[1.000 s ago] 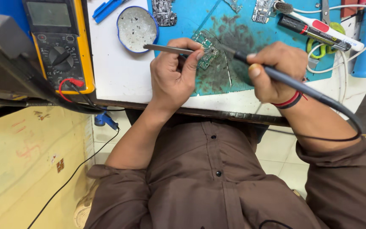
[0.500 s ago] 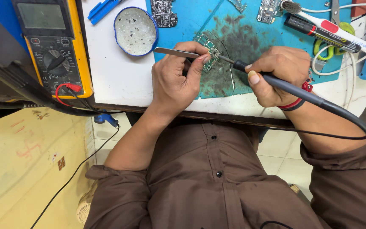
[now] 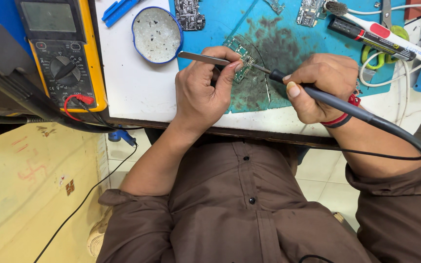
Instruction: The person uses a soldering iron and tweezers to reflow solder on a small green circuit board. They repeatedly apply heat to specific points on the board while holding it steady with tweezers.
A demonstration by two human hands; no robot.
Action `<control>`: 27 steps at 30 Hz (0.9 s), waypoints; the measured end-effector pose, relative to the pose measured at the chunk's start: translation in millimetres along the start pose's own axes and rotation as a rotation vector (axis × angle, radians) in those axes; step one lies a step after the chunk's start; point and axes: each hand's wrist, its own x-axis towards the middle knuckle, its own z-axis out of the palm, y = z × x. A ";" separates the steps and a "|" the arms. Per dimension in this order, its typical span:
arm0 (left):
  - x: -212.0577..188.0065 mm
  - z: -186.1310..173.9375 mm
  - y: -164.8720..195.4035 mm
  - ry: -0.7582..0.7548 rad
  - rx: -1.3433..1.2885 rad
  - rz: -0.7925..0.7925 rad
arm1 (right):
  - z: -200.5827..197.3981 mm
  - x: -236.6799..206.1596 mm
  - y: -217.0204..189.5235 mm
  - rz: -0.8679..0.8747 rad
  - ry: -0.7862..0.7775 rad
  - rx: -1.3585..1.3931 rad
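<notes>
My left hand [image 3: 203, 90] pinches metal tweezers [image 3: 201, 58], their tips lying on a small green circuit board [image 3: 240, 57] that rests on the stained blue mat [image 3: 269, 83]. My right hand [image 3: 320, 85] grips a black soldering iron [image 3: 337, 103] like a pen. Its thin tip [image 3: 260, 69] touches the right side of the board. The iron's cable trails off to the right over my brown sleeve.
A yellow multimeter [image 3: 64, 53] with red and black leads stands at the left. A round blue tin [image 3: 157, 34] lies behind my left hand. Other boards [image 3: 189, 13], a brush-tipped white tool [image 3: 366, 24], a black pen and green scissors [image 3: 381, 46] lie along the back.
The view has tilted slightly between frames. Both hands stay on the board, with the soldering tip shifting a little along its right side.
</notes>
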 end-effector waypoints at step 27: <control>1.3 -0.5 0.5 -0.003 0.018 -0.019 | 1.3 3.8 -3.3 0.011 0.021 -0.002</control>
